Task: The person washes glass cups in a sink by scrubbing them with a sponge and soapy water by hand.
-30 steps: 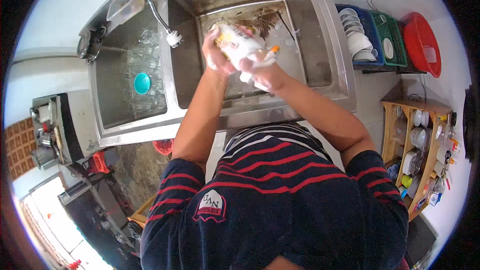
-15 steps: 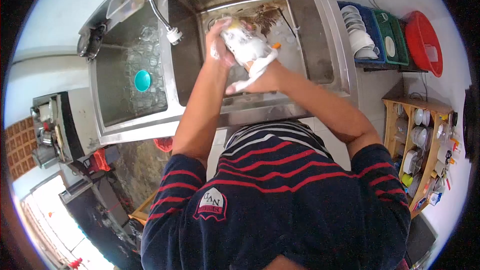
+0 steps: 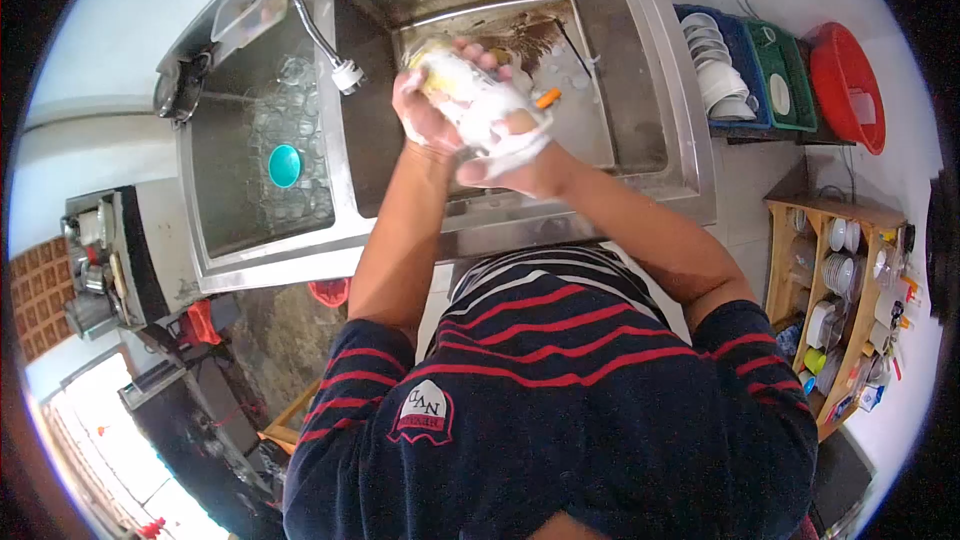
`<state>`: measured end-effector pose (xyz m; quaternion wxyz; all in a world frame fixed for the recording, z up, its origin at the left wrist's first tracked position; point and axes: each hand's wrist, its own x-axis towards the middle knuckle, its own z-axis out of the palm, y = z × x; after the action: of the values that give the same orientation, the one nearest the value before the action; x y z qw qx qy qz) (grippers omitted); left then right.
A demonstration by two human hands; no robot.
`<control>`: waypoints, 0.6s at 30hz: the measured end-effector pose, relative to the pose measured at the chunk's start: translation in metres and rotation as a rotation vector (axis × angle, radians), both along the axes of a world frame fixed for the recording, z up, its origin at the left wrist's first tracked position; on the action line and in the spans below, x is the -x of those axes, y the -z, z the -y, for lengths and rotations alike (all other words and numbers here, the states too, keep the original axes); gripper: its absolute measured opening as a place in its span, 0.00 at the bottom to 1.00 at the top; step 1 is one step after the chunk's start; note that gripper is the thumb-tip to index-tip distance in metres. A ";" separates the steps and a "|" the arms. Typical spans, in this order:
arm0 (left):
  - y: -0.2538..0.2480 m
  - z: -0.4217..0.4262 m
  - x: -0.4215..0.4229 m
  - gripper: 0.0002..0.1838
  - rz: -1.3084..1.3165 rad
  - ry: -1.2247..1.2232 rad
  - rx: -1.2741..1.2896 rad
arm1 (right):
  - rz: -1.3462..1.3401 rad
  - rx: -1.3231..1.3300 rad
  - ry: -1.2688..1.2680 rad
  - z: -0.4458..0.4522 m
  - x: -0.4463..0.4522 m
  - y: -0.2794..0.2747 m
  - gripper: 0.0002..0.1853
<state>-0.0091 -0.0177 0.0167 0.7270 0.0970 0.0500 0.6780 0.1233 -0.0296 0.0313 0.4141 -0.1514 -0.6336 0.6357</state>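
Observation:
Above the right sink basin [image 3: 400, 155], my left hand [image 3: 425, 115] is closed around the lower left side of a soapy bundle. Thick white foam hides most of it. A yellow patch that looks like a sponge [image 3: 433, 83] shows through at its upper left, with a clear rim that may be a glass beside it. My right hand [image 3: 520, 165], coated in suds, is closed against the bundle's lower right end, its fingers partly hidden by lather. Just right of the foam is a small orange object [image 3: 547, 98], a handle perhaps.
Clear glasses [image 3: 285, 115] and a teal bowl [image 3: 285, 166] lie in the left basin. A flexible faucet [image 3: 347, 75] hangs over the divider. To the right are a blue rack with white bowls [image 3: 720, 80], a green rack [image 3: 785, 75], a red basin [image 3: 840, 85] and a wooden shelf [image 3: 840, 310].
Both hands have shifted slightly and turned the foamy bundle. More yellow shows now, fingertips appear along its upper edge, and the foam strip over my right hand has changed shape.

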 end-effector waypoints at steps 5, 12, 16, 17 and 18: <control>-0.005 -0.007 0.008 0.25 -0.521 0.006 0.249 | 0.581 -0.831 0.208 -0.008 -0.008 0.000 0.51; -0.016 -0.009 0.011 0.24 -0.412 0.095 0.163 | 0.329 -0.436 0.058 -0.016 -0.009 -0.003 0.46; -0.007 -0.009 -0.007 0.22 -0.580 -0.027 0.396 | 0.565 -0.742 0.231 -0.011 -0.002 0.005 0.44; -0.005 -0.010 -0.006 0.22 -0.472 0.007 0.366 | 0.584 -0.722 0.273 -0.010 -0.002 0.007 0.42; -0.001 -0.009 -0.004 0.22 -0.364 0.038 0.342 | 0.587 -0.723 0.270 -0.010 -0.005 0.009 0.42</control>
<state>-0.0049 -0.0089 0.0178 0.7243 0.0938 0.2924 0.6173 0.1281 -0.0192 0.0225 0.3227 -0.2515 -0.8788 0.2457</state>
